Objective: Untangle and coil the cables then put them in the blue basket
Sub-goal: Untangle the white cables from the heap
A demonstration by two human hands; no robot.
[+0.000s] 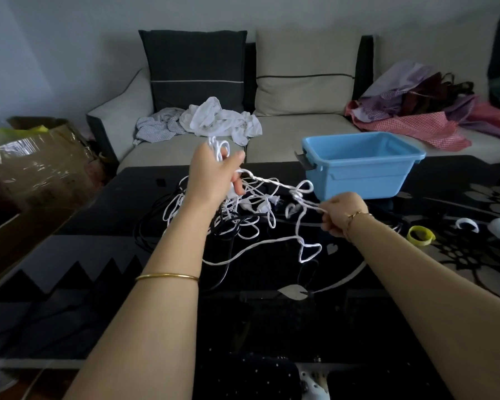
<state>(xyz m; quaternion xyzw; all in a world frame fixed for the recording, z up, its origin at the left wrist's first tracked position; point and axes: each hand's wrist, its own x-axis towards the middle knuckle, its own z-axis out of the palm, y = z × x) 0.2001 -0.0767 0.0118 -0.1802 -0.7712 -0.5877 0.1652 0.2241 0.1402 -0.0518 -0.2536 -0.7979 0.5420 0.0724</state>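
Loosely knotted white cable (274, 183), strung between two hands over a dark worktop (243, 327).

Gripped as a small bunch of loops by the left hand (214, 174), fingers and thumb curled round it, raised above the heap; pinched further along by the right hand (344, 213), fingers closed on a single strand drawn out to the right. Below, sagging in kinks and loops onto the glossy worktop, mixed with a black cable (141, 226) lying under and to the left of the pile. Just beyond the right hand, toward the far side of the worktop, a blue basket (361, 171), upright, apart from the cables. Further right, a yellow tape ring (429, 236) lying flat. Behind all this, a sofa (295, 131) with crumpled white clothes (220, 119) on its seat; at far left, a cardboard box (41, 157).
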